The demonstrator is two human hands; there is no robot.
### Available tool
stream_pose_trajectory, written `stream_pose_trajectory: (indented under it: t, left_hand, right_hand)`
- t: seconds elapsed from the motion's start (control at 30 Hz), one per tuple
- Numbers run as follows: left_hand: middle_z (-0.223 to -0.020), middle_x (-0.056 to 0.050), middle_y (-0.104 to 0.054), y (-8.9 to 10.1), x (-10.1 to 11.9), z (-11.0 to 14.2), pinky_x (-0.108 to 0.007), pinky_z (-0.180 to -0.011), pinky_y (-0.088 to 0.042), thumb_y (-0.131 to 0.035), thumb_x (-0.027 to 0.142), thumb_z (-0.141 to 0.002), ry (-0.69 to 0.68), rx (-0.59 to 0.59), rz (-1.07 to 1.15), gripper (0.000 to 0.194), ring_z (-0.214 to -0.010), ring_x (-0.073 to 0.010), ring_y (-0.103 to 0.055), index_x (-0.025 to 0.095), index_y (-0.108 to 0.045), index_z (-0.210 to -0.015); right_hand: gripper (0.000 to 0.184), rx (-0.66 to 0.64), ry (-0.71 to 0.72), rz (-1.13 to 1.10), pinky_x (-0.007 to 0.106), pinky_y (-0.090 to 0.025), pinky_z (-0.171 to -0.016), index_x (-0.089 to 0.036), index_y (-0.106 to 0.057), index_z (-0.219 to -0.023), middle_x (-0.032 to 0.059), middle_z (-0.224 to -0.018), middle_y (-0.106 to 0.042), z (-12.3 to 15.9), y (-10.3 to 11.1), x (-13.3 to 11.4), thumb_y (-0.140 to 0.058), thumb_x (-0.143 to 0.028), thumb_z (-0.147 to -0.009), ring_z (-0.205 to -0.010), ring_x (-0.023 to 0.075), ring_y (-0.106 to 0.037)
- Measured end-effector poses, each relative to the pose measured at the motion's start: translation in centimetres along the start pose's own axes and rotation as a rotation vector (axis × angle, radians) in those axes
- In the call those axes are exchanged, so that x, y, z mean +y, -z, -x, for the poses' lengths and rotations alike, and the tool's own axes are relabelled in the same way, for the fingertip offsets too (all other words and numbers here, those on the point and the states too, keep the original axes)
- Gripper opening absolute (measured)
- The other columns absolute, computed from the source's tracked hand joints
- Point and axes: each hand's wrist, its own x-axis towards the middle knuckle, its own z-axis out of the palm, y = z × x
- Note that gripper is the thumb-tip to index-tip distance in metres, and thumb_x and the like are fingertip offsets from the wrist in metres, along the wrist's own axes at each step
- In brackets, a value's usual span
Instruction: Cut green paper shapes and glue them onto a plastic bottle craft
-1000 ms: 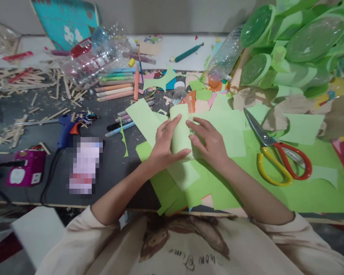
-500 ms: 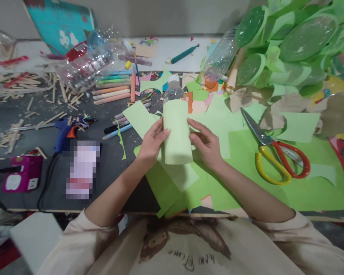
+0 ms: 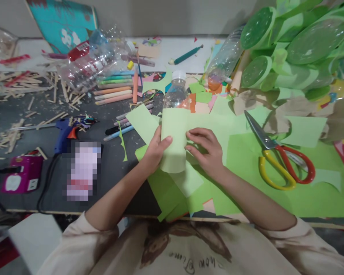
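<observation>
A clear plastic bottle [image 3: 175, 93] with a white cap is wrapped round its body by a sheet of pale green paper [image 3: 174, 141]. Its cap end points away from me, over the scraps. My left hand [image 3: 157, 151] is closed round the left side of the wrapped bottle, thumb on the paper's front. At the right side, my right hand [image 3: 208, 149] has its fingers curved and apart, fingertips at the paper's edge. Whether those tips press on the paper I cannot tell. Beneath lie green paper sheets [image 3: 243, 164].
Large scissors [image 3: 269, 147] with red and yellow handles lie to the right. Left are a blue glue gun [image 3: 63, 133], a blurred-out phone [image 3: 83, 168] and a purple box [image 3: 23, 173]. Green-wrapped bottles [image 3: 298, 49] are piled back right; markers [image 3: 114, 93] and wooden sticks [image 3: 20, 82] lie back left.
The bottle has tilted, with its cap and neck showing more and its lower end shifted left and toward me. My right hand's fingers have moved slightly along the paper's edge.
</observation>
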Motion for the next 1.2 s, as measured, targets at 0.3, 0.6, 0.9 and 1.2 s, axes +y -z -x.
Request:
stream_pose_trajectory:
  t: [0.3, 0.6, 0.9, 1.2]
  left_hand:
    - [-0.126, -0.015, -0.063, 0.0, 0.1, 0.4, -0.041, -0.087, -0.055, -0.081, 0.054, -0.059, 0.034, 0.029, 0.015, 0.093, -0.113, -0.0363, -0.063, 0.017, -0.043, -0.134]
    - [-0.133, -0.012, -0.061, -0.7, 0.4, 0.1, -0.043, -0.102, -0.050, -0.054, 0.038, -0.068, 0.052, 0.063, 0.131, 0.075, -0.128, -0.0338, -0.054, 0.015, -0.039, -0.137]
    - [-0.134, -0.016, -0.059, -0.1, 0.0, -0.3, -0.038, -0.091, -0.054, -0.074, 0.047, -0.066, 0.015, -0.001, 0.064, 0.084, -0.120, -0.0333, -0.060, 0.015, -0.038, -0.135]
    - [-0.130, -0.013, -0.062, 0.0, -0.8, 0.0, -0.038, -0.089, -0.052, -0.081, 0.049, -0.063, 0.004, -0.024, 0.043, 0.079, -0.119, -0.0331, -0.059, 0.020, -0.045, -0.127]
  right_hand:
    - [0.049, -0.070, 0.169, 0.063, 0.041, -0.060, -0.081, -0.031, -0.057, -0.137, 0.0097, -0.113, -0.073, 0.1, 0.2, -0.3, -0.067, -0.028, -0.089, -0.100, 0.0241, -0.070]
    - [0.039, -0.089, -0.126, -0.020, 0.048, -0.057, -0.091, -0.027, -0.070, -0.117, 0.0104, -0.118, -0.072, 0.4, 0.3, -0.1, -0.067, -0.049, -0.085, -0.109, 0.0276, -0.068]
    - [0.044, -0.156, -0.388, -0.218, 0.041, -0.057, -0.079, -0.025, -0.072, -0.101, 0.0106, -0.115, -0.068, 0.0, 0.2, -0.3, -0.065, -0.063, -0.081, -0.103, 0.0252, -0.065]
    - [0.043, -0.194, -0.319, -0.039, 0.043, -0.054, -0.084, -0.023, -0.064, -0.100, 0.0086, -0.105, -0.057, 0.1, 0.2, -0.4, -0.061, -0.062, -0.083, -0.102, 0.0254, -0.058]
